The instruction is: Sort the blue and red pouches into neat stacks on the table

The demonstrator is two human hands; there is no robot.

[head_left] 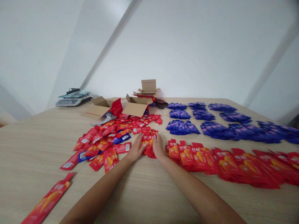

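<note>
White walls rose behind the pale wooden table (28,146) where you worked. You had both forearms stretched forward over it, and your hands met at a small stack of red sachets (148,141) near the middle. Your left hand (136,150) pressed against the stack's left side with fingers extended and slightly spread; your right hand (158,145) lay flat against its right side, fingers together, so the stack sat squeezed between your palms rather than gripped.

White characters showed on the red sachets, too small to read; some in the loose pile (109,137) to your left lay face down, showing white barcode labels. A few blue sachets were mixed into that pile.

To your right ran an overlapping row of red sachets (224,161), and beyond it lay groups of blue sachets (217,124). Open cardboard boxes (137,105) stood at the far side; I cannot tell what they held. One red sachet (46,202) lay alone near your left elbow. A weighing scale (73,97) sat at the far left.
</note>
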